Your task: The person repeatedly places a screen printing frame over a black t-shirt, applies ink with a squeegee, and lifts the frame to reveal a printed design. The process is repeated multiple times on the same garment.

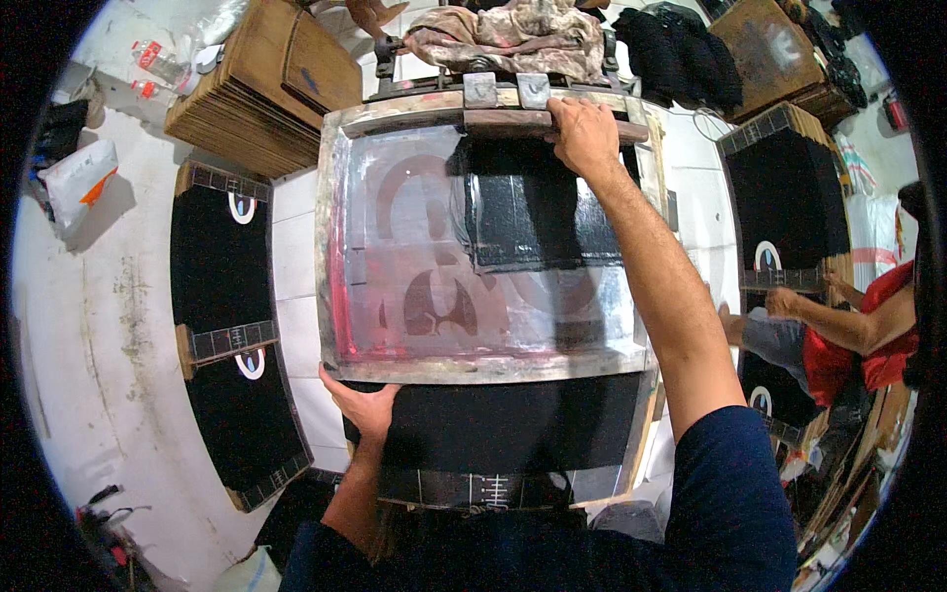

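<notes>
At far frame (483, 369) edge, R hand (586, 138) on squeegee (508, 122), room nr-side.

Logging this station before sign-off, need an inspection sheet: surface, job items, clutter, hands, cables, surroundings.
Surface: black panel under the screen, its near part uncovered.
Job items: squeegee at the screen's far end; black patch on the mesh, probably ink.
Clutter: stained rag beyond the screen; bottle and white bag at left.
Hands: right hand grips the squeegee; left hand at the screen's near left corner, grip unclear.
Cables: thin loop off the far right corner, perhaps wire.
Surroundings: more black panels both sides; co-worker in red at right.
</notes>
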Demonstrator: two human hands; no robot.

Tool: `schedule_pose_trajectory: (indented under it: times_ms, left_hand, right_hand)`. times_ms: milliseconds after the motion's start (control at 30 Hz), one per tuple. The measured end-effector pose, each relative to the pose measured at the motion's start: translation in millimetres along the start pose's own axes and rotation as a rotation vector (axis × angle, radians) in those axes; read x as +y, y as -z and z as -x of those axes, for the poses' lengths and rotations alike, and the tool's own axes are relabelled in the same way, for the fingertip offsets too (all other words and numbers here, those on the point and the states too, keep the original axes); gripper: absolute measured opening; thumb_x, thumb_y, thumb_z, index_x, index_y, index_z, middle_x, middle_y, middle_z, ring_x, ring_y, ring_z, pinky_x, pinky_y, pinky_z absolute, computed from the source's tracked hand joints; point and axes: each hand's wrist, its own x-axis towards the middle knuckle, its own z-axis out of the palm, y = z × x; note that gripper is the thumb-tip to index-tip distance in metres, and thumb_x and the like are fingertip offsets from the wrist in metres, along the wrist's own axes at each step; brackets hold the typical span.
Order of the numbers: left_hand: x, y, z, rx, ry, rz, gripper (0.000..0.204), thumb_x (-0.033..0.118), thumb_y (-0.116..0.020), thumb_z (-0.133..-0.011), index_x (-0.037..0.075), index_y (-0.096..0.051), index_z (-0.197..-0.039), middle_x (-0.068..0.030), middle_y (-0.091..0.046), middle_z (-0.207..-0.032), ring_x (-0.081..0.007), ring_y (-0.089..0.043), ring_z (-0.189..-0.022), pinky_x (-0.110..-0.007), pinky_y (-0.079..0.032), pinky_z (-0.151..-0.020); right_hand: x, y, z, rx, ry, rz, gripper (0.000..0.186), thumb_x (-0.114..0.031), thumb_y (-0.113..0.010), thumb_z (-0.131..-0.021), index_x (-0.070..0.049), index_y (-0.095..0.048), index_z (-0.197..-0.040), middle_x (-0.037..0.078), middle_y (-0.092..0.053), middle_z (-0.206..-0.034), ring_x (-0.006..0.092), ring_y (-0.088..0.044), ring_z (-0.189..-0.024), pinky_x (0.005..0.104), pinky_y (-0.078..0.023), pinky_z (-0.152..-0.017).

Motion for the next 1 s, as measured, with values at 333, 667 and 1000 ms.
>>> schedule_pose_trajectory:
  times_ms: [333, 667, 1000]
  left_hand:
    - [3, 3, 1, 0.005, -0.013, 0.004, 0.139, 0.039, -0.101, -0.057, -0.004, -0.014, -0.157, -0.0303, -0.036, -0.15, -0.0478, -0.039, -0.137, -0.056, -0.031, -0.115]
    - [5, 0, -1, 0.046, -0.034, -0.007, 0.141, 0.03, -0.103, -0.052, -0.004, -0.016, -0.157, -0.0315, -0.039, -0.148, -0.0488, -0.041, -0.137, -0.054, -0.032, -0.116]
    - [-3, 0, 2, 0.0, -0.022, -0.005, 0.142, 0.036, -0.102, -0.054, -0.006, -0.013, -0.157, -0.0326, -0.035, -0.15, -0.0485, -0.039, -0.138, -0.055, -0.031, -0.116]
  right_hand:
    - [-36, 54, 110, -0.208, 0.001, -0.108, 0.034, -0.009, -0.076, -0.076, -0.014, -0.066, -0.108, 0.006, -0.069, -0.095, 0.0284, -0.067, -0.096, 0.0463, -0.047, -0.077]
    - [5, -2, -12, 0.032, -0.003, -0.031, 0.033, -0.02, -0.081, -0.078, -0.015, -0.065, -0.107, 0.006, -0.073, -0.104, 0.0289, -0.069, -0.102, 0.0485, -0.049, -0.084]
    - [-43, 48, 121, -0.133, -0.038, -0.032, 0.033, -0.006, -0.075, -0.076, -0.015, -0.065, -0.106, 0.005, -0.067, -0.102, 0.0269, -0.065, -0.099, 0.0454, -0.046, -0.082]
